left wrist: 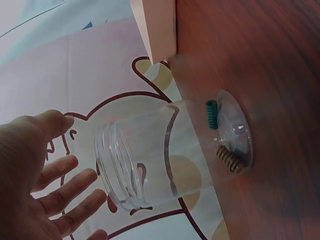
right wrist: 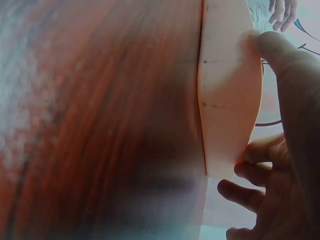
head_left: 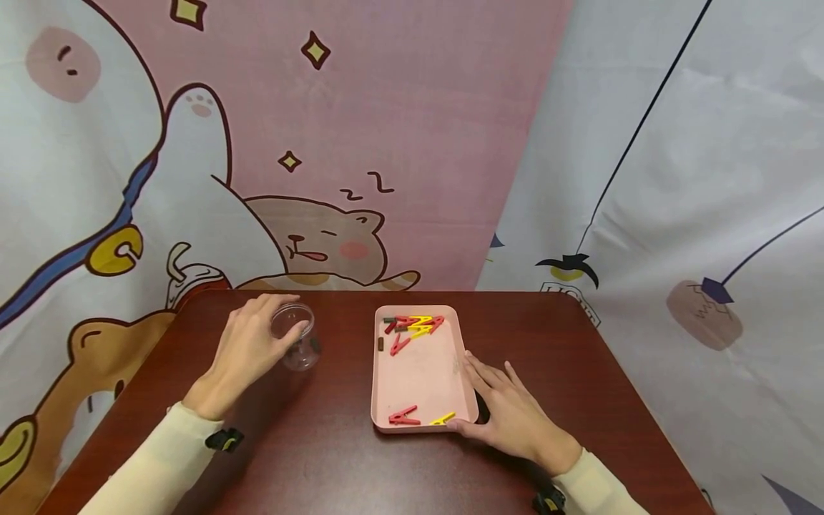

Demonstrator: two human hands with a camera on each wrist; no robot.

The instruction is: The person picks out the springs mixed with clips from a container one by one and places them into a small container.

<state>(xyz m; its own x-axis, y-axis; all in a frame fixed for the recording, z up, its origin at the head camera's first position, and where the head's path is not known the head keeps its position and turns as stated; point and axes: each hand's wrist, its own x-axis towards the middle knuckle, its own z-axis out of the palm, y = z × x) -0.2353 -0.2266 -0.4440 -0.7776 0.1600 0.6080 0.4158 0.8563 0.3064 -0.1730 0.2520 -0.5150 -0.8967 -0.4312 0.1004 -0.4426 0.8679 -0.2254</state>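
Observation:
My left hand (head_left: pixel 252 340) is at the mouth of a clear jar (head_left: pixel 302 355), fingers and thumb apart. In the left wrist view the fingers are loosely bent just off the jar's ringed neck. A green spring (left wrist: pixel 212 115) and a brown spring (left wrist: pixel 229 159) lie at the jar's bottom. The right hand (head_left: pixel 515 413) spreads over the near right corner of a pink tray (head_left: pixel 425 386). Its thumb touches the near rim while the fingertips rest at the right side. Red clips (head_left: pixel 403 416) and yellow clips (head_left: pixel 443 418) lie in the tray, most at its far end.
Small dark pieces (head_left: pixel 380 344) lie among the clips at the tray's far left. Jar and tray stand on a dark red-brown wooden table (head_left: pixel 335 458). A cartoon-printed cloth (head_left: pixel 412 143) hangs right behind the table's far edge.

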